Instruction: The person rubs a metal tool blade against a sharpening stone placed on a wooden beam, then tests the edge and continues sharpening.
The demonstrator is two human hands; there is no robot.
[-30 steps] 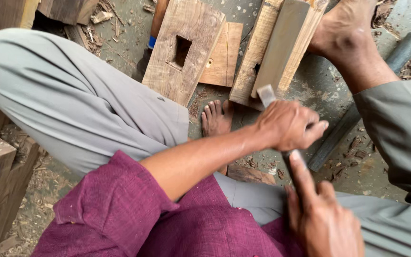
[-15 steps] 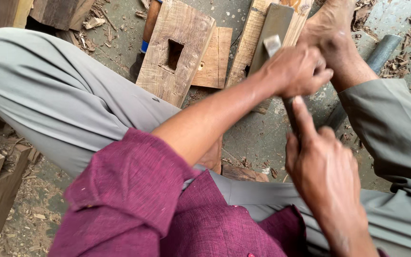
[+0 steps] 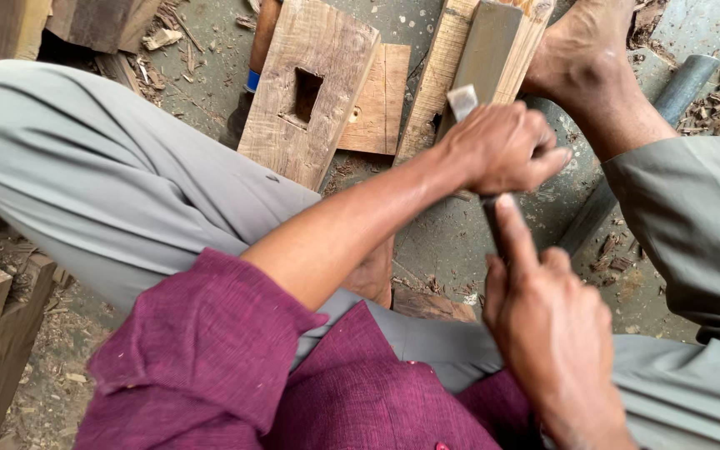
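Here my left hand (image 3: 502, 148) is closed in a fist around the upper part of a long, flat metal tool (image 3: 465, 102), knuckles up, thumb tucked toward the fingers, with the tool's pale squared end poking out past my fist on the far side. My left forearm runs bare from the rolled maroon sleeve (image 3: 202, 350) diagonally up and to the right, elbow bent over my lap. My right hand (image 3: 556, 329) sits lower and closer to my body, wrapped around the near end of the same tool, its forefinger laid straight along the dark shaft and pointing up toward my left fist; the other fingers are curled, though what they grip is hidden under the hand. The tool lies between my two hands, angled away from me, over the long plank (image 3: 485, 58) that rests on the concrete floor (image 3: 452, 242). My bare foot (image 3: 581, 50) presses on that plank's far end. To the left of it lies a wooden block with a rectangular hole (image 3: 310, 87), partly over a smaller flat board (image 3: 381, 100). A grey pipe (image 3: 677, 92) lies to the right, among wood chips (image 3: 714, 104). My knees in grey trousers (image 3: 102, 175) spread to either side.
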